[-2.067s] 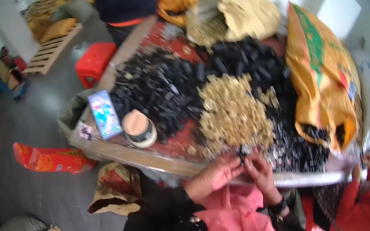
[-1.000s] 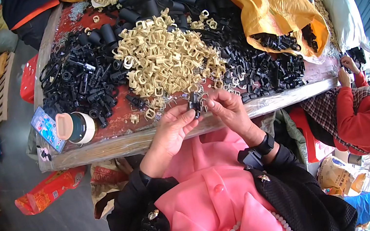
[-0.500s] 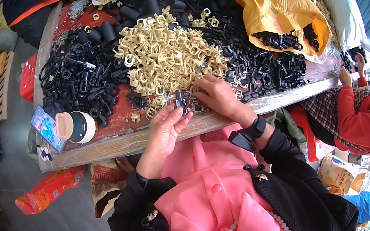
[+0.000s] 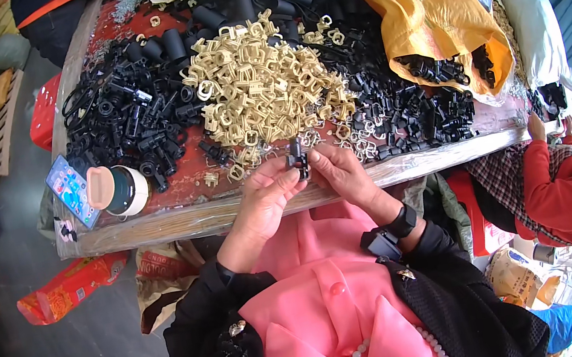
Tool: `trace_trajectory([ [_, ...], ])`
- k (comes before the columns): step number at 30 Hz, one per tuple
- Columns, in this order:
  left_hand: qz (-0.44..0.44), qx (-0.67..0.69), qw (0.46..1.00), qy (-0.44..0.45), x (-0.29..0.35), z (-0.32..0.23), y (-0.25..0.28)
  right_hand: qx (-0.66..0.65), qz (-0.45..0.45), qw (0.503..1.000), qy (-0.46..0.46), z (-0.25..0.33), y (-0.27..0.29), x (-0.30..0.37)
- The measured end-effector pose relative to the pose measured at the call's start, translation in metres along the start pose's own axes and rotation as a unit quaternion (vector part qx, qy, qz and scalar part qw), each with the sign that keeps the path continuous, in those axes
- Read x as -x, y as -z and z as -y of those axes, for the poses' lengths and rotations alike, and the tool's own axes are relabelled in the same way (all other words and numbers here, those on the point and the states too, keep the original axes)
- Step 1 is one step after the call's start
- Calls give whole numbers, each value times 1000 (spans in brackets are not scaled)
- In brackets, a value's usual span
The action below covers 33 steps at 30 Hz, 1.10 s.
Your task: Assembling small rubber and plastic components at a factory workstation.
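Note:
My left hand [image 4: 268,195] pinches a small black plastic fitting [image 4: 296,155] above the table's front edge. Close against it, my right hand [image 4: 337,172] has thumb and fingers pressed together at the fitting's right side; whatever they hold is too small to make out. Just beyond both hands lies a heap of cream-coloured plastic clips [image 4: 262,87]. Several thin metal rings [image 4: 351,138] are scattered at the heap's near right side. To the left spreads a pile of black plastic parts [image 4: 131,122], and to the right another pile of small black parts [image 4: 417,117].
A lidded jar [image 4: 126,190] and a phone [image 4: 71,192] stand at the table's left corner. A yellow woven bag [image 4: 432,7] spills black parts at the right. Black tubes [image 4: 241,8] lie at the back. A person in red [image 4: 564,191] sits at the right.
My right hand has left the scattered rings and come in toward my left hand, meeting it at the black fitting. My left hand has shifted slightly right with the fitting.

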State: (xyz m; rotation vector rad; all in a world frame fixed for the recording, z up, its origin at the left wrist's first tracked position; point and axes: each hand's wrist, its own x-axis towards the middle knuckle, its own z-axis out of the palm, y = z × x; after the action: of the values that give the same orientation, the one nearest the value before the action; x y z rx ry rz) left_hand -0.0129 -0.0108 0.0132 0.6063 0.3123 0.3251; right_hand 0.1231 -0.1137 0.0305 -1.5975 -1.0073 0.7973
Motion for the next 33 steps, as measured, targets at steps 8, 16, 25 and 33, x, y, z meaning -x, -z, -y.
trace_trajectory([
  [8, 84, -119, 989, -11, 2, -9, -21, -230, 130, 955, -139, 5, 17, 6],
  [16, 22, -12, 1000, 3, -7, 3, -2, -244, 92, 962, -82, -9, 20, 6],
  [25, -23, -18, 998, 57, -1, -2, -5, -181, 43, 982, 45, 19, 23, 6],
  [33, 3, -10, 999, 48, 7, 1, -11, -131, 53, 988, 68, 20, 10, 14],
])
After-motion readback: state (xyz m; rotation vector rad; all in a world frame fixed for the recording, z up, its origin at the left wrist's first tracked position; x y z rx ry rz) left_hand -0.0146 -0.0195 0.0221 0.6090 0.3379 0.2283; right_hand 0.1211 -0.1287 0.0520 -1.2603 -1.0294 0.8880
